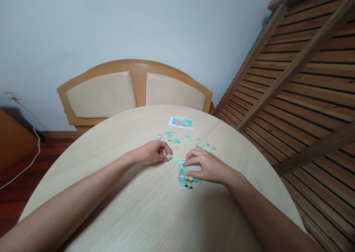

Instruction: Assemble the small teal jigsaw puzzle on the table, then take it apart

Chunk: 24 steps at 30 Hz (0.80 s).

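Note:
A jigsaw puzzle piece (169, 157) is pinched between the thumb and fingers of my left hand (155, 152), just above the table and left of the joined puzzle. The partly joined jigsaw puzzle (182, 178) shows cartoon figures on a turquoise ground. Over its right part lies my right hand (206, 165), thumb and fingers apart, fingertips touching the puzzle. That hand hides some of the joined pieces. Beyond the hands, loose puzzle pieces (176, 141) are scattered in a left group, and more loose pieces (207, 145) lie to the right.
A picture card (181, 123) with a similar cartoon scene lies farther back on the round wooden table (124, 207). Behind the table stands a padded wooden headboard (138, 82) against the wall. Wooden slats (299, 78) lean at the right. A white cable (36, 152) hangs at the left.

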Tool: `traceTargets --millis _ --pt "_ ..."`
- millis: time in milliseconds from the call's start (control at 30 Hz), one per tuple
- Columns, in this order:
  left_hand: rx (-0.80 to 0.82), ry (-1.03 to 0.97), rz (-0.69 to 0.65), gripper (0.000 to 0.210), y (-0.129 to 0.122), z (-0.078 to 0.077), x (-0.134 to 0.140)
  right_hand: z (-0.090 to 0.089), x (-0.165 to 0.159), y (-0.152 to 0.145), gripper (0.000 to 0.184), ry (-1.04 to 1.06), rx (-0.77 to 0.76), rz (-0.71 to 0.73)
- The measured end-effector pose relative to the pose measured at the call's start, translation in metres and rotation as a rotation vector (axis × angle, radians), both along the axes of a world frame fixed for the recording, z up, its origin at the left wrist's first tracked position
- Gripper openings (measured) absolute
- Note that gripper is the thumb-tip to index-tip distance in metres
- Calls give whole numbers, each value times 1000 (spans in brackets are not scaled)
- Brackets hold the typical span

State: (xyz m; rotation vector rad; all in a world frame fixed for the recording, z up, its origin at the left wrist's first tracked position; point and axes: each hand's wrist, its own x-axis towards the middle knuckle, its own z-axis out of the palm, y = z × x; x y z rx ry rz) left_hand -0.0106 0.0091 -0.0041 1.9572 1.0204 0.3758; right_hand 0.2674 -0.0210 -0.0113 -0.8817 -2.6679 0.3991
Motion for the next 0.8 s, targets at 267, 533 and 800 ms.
traceTargets --millis 267,533,800 --pt "-117 -278 105 34 -7 -16 21 -10 -7 5 28 105 61 -92" --pt "-180 -375 79 38 -17 -20 35 -10 -18 -3 26 341 -104 -105" --pt "308 -175 -50 35 -31 -21 37 1 -8 -2 21 362 -155 -117"
